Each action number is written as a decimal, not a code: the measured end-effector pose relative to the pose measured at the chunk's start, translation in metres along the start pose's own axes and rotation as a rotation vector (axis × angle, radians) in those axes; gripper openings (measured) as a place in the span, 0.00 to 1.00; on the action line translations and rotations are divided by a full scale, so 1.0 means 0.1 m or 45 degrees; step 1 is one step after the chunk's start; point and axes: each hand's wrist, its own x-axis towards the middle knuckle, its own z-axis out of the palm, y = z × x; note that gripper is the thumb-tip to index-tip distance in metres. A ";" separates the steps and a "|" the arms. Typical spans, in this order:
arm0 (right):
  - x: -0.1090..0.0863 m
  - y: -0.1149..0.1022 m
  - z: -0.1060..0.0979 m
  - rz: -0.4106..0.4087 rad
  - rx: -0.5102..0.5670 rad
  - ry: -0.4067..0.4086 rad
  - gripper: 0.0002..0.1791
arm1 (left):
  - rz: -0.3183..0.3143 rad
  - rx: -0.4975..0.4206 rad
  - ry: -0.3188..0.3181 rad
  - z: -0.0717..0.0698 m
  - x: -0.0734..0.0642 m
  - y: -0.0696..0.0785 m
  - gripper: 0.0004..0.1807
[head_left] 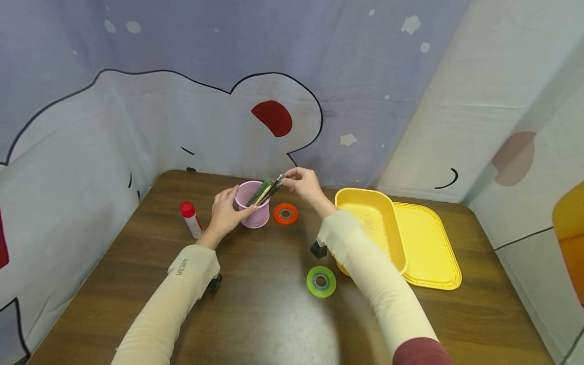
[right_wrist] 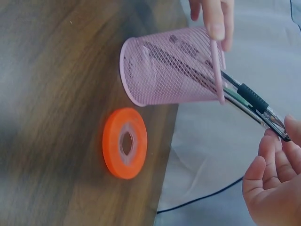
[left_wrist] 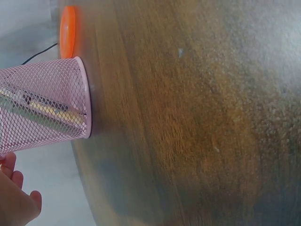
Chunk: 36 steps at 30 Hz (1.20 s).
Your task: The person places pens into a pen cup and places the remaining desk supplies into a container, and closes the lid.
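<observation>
A pink mesh pen holder (head_left: 257, 219) stands upright on the brown table, with several pens (head_left: 266, 191) leaning out of it toward the right. My left hand (head_left: 225, 210) holds the holder by its rim from the left, thumb on the near side. At the upper ends of the pens, my right hand (head_left: 304, 185) pinches between thumb and fingers. The right wrist view shows a pen with a black ribbed grip (right_wrist: 254, 98) reaching those fingers; how many pens they hold is unclear. Through the mesh, the lower pen ends (left_wrist: 56, 113) show inside the holder.
An orange tape roll (head_left: 277, 214) lies just right of the holder, and a red-capped glue stick (head_left: 190, 219) stands to its left. Nearer lies a green tape roll (head_left: 312, 284). A yellow tray (head_left: 370, 191) and its flat yellow lid (head_left: 424, 238) are at the right. Behind hangs a printed curtain (head_left: 365, 101).
</observation>
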 end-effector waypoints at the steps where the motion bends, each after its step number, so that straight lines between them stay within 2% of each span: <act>1: -0.01 0.00 0.02 -0.006 0.009 -0.004 0.10 | 0.002 -0.003 0.000 0.00 0.00 0.00 0.46; 8: -0.04 -0.03 0.12 -0.053 -0.014 0.002 0.10 | 0.008 -0.025 -0.006 0.00 -0.01 0.01 0.46; 15: -0.03 -0.01 0.17 -0.091 0.009 0.024 0.11 | -0.004 0.001 -0.011 0.01 0.00 -0.01 0.47; 20: -0.03 0.01 0.21 -0.121 -0.074 0.033 0.10 | -0.007 0.002 -0.007 0.01 0.00 -0.02 0.47; 25: -0.06 0.03 0.25 -0.127 -0.119 0.017 0.07 | -0.008 0.001 -0.014 0.01 0.01 -0.02 0.47; 36: -0.08 0.10 0.25 -0.116 -0.087 -0.005 0.08 | -0.011 -0.010 0.002 0.03 0.02 -0.03 0.49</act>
